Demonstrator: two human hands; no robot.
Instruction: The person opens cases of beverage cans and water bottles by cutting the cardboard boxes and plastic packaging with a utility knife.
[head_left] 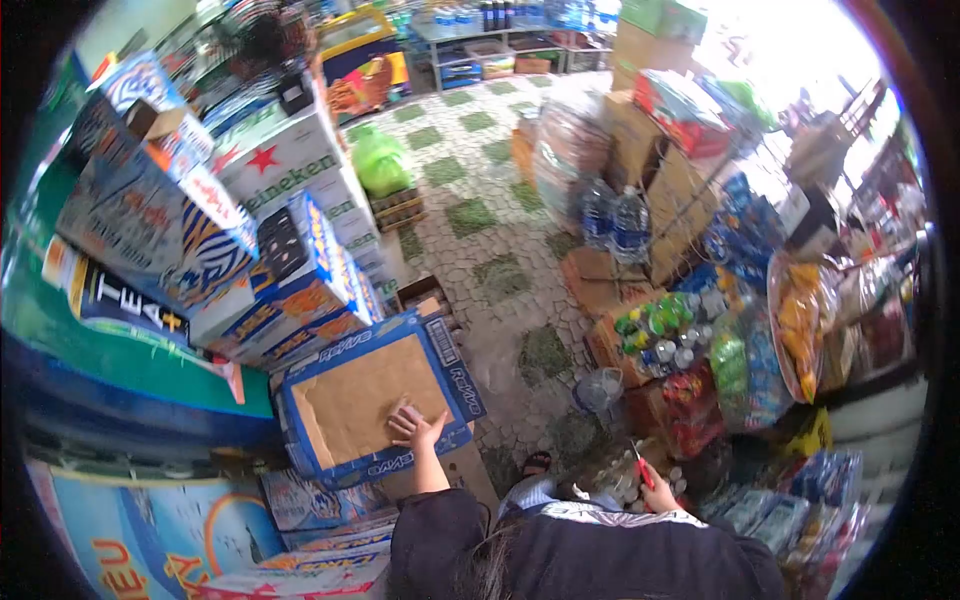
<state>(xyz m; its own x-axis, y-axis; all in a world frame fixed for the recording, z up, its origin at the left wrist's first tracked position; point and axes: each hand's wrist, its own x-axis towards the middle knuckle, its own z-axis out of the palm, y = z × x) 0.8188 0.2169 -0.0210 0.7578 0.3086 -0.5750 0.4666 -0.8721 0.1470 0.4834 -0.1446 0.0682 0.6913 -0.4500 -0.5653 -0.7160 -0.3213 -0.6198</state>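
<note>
My left hand (pixel 418 428) lies with fingers spread on the brown cardboard panel of a blue-edged Revive box (pixel 365 395). The box sits to my left. My right hand (pixel 660 494) is closed around what look like red-handled scissors (pixel 643 468), their metal tip pointing up and away from me. Beneath and beside that hand are bottles with pale caps (pixel 620 485), partly hidden by my arm.
Stacked Larue beer cases (pixel 315 290) and Heineken cartons (pixel 285 165) rise on the left. Bottles with green caps (pixel 660 320) and water jugs (pixel 630 225) stand on the right. A patterned stone floor (pixel 500 280) runs between them. A shelf (pixel 500 40) holds bottles at the back.
</note>
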